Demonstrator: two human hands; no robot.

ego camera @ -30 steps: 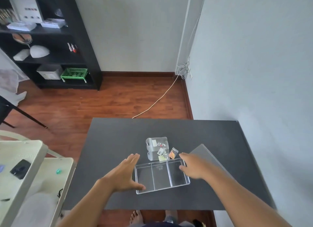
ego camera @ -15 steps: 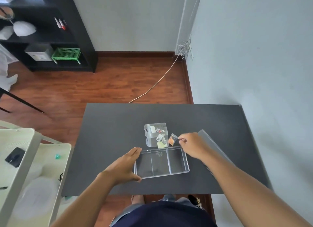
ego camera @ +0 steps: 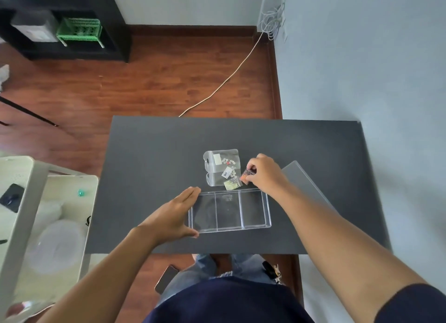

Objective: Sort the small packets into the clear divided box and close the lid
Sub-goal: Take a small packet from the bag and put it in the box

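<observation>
A clear divided box (ego camera: 230,210) with three empty compartments lies on the dark table (ego camera: 156,158), lid off. My left hand (ego camera: 172,215) clasps its left end, thumb at the near edge and fingers along the far corner. Just behind the box lie small packets: a yellow-green one (ego camera: 230,184), a labelled one (ego camera: 227,172) and a larger clear bag (ego camera: 220,159). My right hand (ego camera: 264,173) pinches a small orange-brown packet (ego camera: 246,175) at the pile's right side. The clear lid (ego camera: 304,181) lies flat to the right, partly under my right forearm.
A pale cart (ego camera: 36,202) with a phone (ego camera: 10,197) stands left of the table. The wall (ego camera: 362,69) runs along the table's right side. A cable (ego camera: 224,81) crosses the wood floor beyond. A black shelf (ego camera: 72,26) holds a green basket (ego camera: 79,30) at the far left.
My right hand moved from the box's far right corner back to the packet pile and closed on the orange-brown packet. My left hand kept its hold on the box. The camera tilted down.
</observation>
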